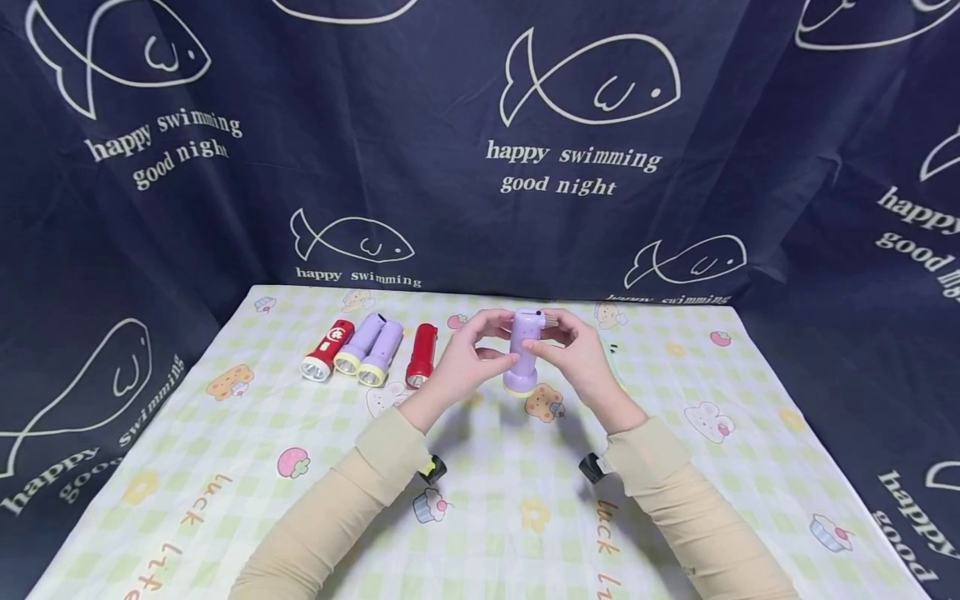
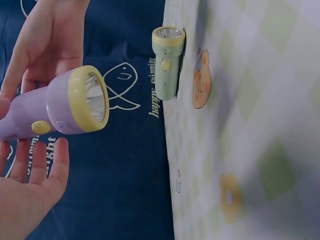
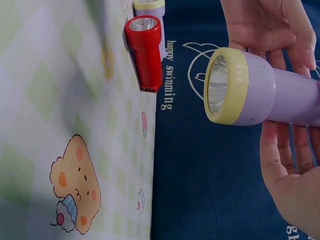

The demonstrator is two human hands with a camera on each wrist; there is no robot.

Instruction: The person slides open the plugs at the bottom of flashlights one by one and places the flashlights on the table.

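A purple flashlight (image 1: 524, 354) with a yellow rim is held up over the table, its lens end downward. My left hand (image 1: 477, 350) holds it from the left, thumb on the near face and fingers behind. From the other side my right hand (image 1: 581, 350) grips it the same way, thumb tip on the body. Thin metal prongs (image 1: 551, 319) stick out of its upper end, beside the right fingers. In the left wrist view a yellow button (image 2: 41, 127) shows on the body. The clear lens (image 3: 218, 85) appears in the right wrist view.
To the left lie a red-and-white flashlight (image 1: 327, 350), two purple flashlights (image 1: 362, 343) side by side and a red flashlight (image 1: 422, 352). A green flashlight (image 2: 167, 72) lies on the right, mostly behind my right hand in the head view. A dark curtain (image 1: 480, 242) hangs behind the checked tablecloth (image 1: 517, 550).
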